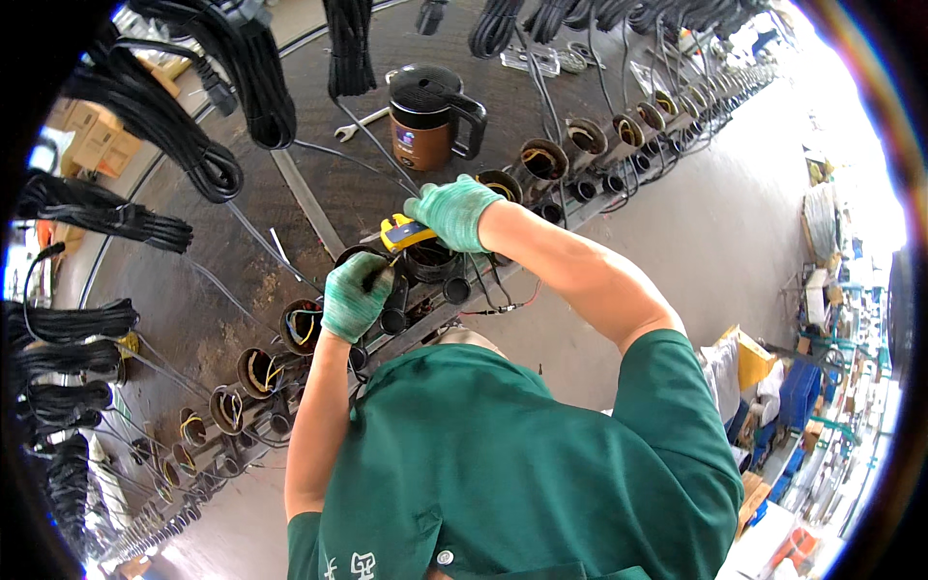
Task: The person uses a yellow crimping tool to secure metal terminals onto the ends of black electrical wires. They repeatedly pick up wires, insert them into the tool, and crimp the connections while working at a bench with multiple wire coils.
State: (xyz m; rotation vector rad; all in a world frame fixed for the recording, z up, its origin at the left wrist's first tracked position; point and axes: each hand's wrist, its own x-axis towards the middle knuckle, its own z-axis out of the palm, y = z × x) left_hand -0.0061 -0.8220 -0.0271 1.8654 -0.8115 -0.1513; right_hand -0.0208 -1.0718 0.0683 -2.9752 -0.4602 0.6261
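My right hand (454,211), in a green knit glove, is closed around a yellow-and-grey hand tool (406,233); its exact kind is not clear. The tool sits over an open round black housing (431,259) at the bench edge. Just left of the tool's lower end is my left hand (358,296), gloved the same way with a dark patch on it. Its fingers are pinched together, and what they hold is too small to make out. A short dark tube (394,319) lies beside the left hand.
A brown mug with a black lid (422,135) stands beyond my hands, next to a wrench (360,126). Coiled black power cords (350,48) hang around the bench. Rows of open tubes with wires inside (544,159) line the edge on both sides. Blue crates (798,391) stand at right.
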